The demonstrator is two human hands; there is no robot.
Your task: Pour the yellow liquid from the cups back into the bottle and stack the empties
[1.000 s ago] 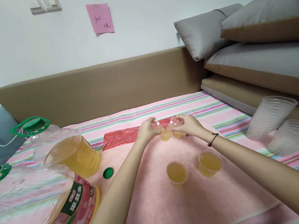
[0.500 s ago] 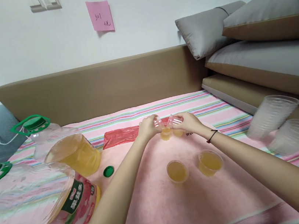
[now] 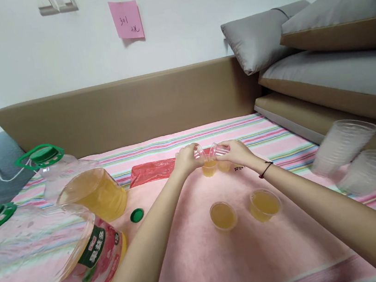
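My left hand (image 3: 187, 158) is closed around a clear plastic cup (image 3: 199, 152), tilted with its mouth toward the right. Closed on a second clear cup (image 3: 215, 150), my right hand (image 3: 236, 152) tips it toward the left. Both rims meet above a cup of yellow juice (image 3: 209, 169) standing on the pink cloth. Just behind and to its right is another juice cup (image 3: 224, 166), partly hidden by my right hand. Closer to me stand two more filled cups, a left one (image 3: 223, 216) and a right one (image 3: 264, 204).
Two large juice bottles, a labelled near one (image 3: 92, 259) and a far one (image 3: 94, 194), stand at left. A green cap (image 3: 137, 215) lies beside them. Red plastic (image 3: 152, 171) lies behind my hands. Stacked clear cups (image 3: 344, 147) lean at right near grey cushions (image 3: 338, 64).
Both hands keep almost the same position, holding the tilted cups over the juice cup. The right-hand cup has shifted very slightly left.
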